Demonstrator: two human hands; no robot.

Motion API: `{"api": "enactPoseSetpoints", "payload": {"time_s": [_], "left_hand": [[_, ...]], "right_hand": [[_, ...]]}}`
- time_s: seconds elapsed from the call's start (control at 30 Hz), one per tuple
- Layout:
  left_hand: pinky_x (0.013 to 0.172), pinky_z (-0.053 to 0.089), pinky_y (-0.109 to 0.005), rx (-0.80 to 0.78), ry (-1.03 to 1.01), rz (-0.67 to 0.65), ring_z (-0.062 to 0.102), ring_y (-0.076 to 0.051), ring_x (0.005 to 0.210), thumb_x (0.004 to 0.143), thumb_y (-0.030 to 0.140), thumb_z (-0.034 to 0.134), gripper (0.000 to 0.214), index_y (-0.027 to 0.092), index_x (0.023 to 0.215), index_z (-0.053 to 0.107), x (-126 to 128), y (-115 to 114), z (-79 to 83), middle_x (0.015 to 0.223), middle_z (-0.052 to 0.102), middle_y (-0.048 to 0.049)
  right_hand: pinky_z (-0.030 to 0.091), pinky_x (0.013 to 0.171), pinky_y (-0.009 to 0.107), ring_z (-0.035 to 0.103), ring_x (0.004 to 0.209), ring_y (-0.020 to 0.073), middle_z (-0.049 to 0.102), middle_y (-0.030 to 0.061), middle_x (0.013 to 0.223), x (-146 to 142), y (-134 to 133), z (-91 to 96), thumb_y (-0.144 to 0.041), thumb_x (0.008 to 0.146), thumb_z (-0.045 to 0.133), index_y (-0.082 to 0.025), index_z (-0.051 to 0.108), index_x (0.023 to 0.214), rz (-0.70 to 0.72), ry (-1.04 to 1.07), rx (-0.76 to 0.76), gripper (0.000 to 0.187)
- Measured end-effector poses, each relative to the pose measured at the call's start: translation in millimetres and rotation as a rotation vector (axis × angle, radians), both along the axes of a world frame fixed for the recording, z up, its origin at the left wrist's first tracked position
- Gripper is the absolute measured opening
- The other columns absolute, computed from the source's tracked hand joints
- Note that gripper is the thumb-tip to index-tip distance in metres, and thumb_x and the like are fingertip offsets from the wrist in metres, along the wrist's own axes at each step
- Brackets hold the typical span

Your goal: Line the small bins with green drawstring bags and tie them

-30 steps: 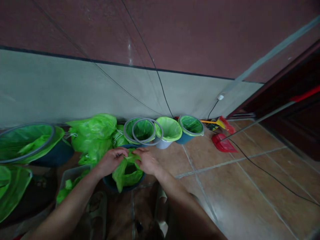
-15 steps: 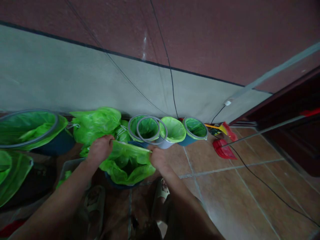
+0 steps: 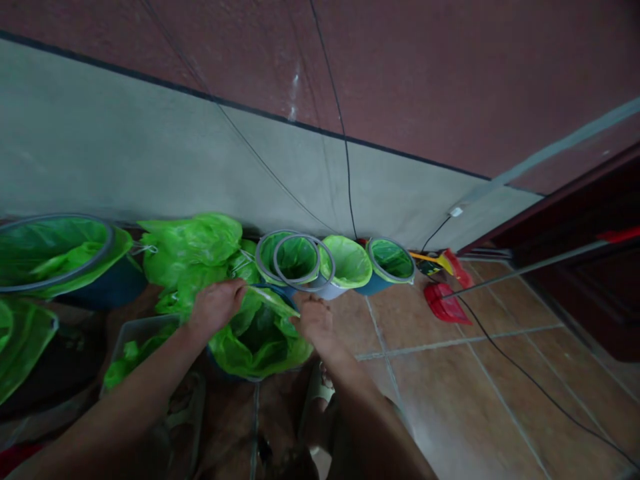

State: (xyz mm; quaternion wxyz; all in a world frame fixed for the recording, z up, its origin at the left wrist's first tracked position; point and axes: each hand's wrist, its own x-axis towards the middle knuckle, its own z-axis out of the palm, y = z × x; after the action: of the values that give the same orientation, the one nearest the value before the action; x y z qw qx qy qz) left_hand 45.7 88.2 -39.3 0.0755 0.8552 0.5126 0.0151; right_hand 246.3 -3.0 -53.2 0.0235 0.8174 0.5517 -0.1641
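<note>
A green bin liner (image 3: 260, 363) sits inside a blue bin on the floor in front of me, its mouth spread over the near rim. My left hand (image 3: 219, 305) is closed on the liner's far edge at the left. At the right end of the same edge, my right hand (image 3: 314, 317) grips the liner too. Between the hands the edge stretches in a pale strip, and part of the bin's blue far rim (image 3: 277, 293) shows beyond it. The fingertips of both hands are partly hidden.
Lined bins (image 3: 391, 263) stand along the wall, with two loose grey rings (image 3: 304, 289) on one. Tied green bags (image 3: 195, 243) lie at the left beside a large lined bin (image 3: 107, 250). A clear tub (image 3: 125, 331) is near my left arm. A red dustpan (image 3: 445, 307) and cable (image 3: 525, 387) lie right.
My hands have drawn a little closer together, the left moving right and down. The liner's edge now slackens and slants, and more of the bin's blue far rim shows.
</note>
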Motion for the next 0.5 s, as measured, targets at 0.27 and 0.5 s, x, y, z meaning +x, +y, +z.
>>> {"api": "enactPoseSetpoints", "payload": {"time_s": [0.27, 0.5], "left_hand": [[0.077, 0.048, -0.028, 0.014, -0.137, -0.124, 0.07, -0.021, 0.095, 0.096, 0.033, 0.041, 0.032, 0.023, 0.109, 0.069, 18.2, -17.3, -12.7, 0.109, 0.075, -0.0057], [0.082, 0.05, -0.031, -0.033, -0.058, -0.007, 0.07, -0.024, 0.092, 0.087, 0.023, 0.046, 0.03, 0.018, 0.099, 0.073, -3.1, 7.1, -13.6, 0.103, 0.073, -0.0103]], "right_hand": [[0.049, 0.088, 0.03, 0.069, 0.102, 0.0224, 0.075, 0.0102, 0.105, -15.0, 8.2, 6.5, -0.027, 0.096, 0.048, -0.021, 0.07, 0.109, 0.218, 0.111, 0.089, 0.026], [0.049, 0.088, 0.027, 0.07, 0.103, 0.0218, 0.076, 0.0127, 0.105, 12.8, 12.0, 5.0, -0.019, 0.096, 0.046, -0.019, 0.074, 0.112, -0.025, 0.063, 0.092, 0.032]]}}
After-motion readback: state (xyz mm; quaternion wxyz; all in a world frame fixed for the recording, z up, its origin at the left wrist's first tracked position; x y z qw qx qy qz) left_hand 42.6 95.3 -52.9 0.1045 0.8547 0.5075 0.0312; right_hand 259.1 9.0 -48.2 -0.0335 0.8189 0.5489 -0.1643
